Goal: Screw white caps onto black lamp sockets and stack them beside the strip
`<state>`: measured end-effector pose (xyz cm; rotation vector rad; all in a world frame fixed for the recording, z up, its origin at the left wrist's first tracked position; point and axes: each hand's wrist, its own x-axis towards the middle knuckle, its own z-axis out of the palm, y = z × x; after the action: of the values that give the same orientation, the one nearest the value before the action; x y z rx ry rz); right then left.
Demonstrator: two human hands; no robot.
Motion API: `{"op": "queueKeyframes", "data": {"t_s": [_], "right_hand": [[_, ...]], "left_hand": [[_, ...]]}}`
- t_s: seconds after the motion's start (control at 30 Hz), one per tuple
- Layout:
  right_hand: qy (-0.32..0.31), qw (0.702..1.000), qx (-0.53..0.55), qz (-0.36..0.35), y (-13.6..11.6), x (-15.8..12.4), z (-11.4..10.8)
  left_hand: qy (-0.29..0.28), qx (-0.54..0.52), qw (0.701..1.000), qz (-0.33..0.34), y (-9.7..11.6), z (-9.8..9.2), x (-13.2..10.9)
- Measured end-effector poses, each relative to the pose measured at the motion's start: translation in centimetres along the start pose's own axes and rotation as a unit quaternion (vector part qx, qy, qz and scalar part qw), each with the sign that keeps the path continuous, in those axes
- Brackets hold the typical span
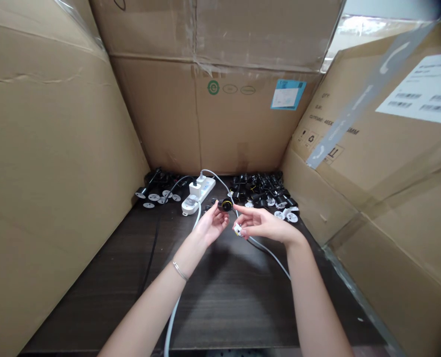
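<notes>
My left hand [212,224] pinches a small black round part with a yellow ring [227,204] at its fingertips. My right hand [262,224] is just to the right of it, fingers curled around the white plug end [238,230] of a pale cable [268,254], index finger stretched toward the black part. Both hands hover over a dark wooden table [205,297], a little in front of a white power strip [198,195] with plugs in it.
Tall cardboard boxes [49,163] wall in the table on the left, back and right. A pile of black parts with white round caps lies at the back right [265,196], another at the back left [155,191]. A black cord [151,253] runs down the table.
</notes>
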<state>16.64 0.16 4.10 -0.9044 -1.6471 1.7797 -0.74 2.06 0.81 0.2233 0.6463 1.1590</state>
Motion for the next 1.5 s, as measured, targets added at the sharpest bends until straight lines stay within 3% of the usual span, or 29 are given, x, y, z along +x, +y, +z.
{"op": "queueKeyframes", "data": {"t_s": [0.47, 0.53, 0.67, 0.73, 1.27, 1.5], "right_hand": [[-0.011, 1.000, 0.008, -0.003, 0.0, 0.0, 0.0], [0.034, 0.999, 0.011, -0.038, -0.1, 0.1, -0.2], [0.209, 0.965, -0.022, -0.155, -0.2, 0.8, -0.5], [0.236, 0.956, -0.038, -0.173, -0.1, 1.2, -0.4], [0.259, 0.941, -0.125, -0.180, 1.1, 2.6, 0.8], [0.281, 0.906, -0.217, -0.229, 1.1, 2.7, 1.7]], "left_hand": [[-0.006, 0.010, 1.000, 0.002, -0.1, -0.4, 0.3], [-0.006, 0.011, 1.000, -0.003, -0.2, -0.3, 0.3], [-0.006, 0.013, 1.000, -0.009, -0.3, -0.2, 0.3], [-0.004, 0.015, 1.000, -0.009, -0.4, -0.1, 0.3], [-0.009, 0.027, 0.999, 0.017, -0.7, 0.1, 0.4], [-0.013, 0.030, 0.999, 0.038, -0.9, -0.1, 0.4]]}}
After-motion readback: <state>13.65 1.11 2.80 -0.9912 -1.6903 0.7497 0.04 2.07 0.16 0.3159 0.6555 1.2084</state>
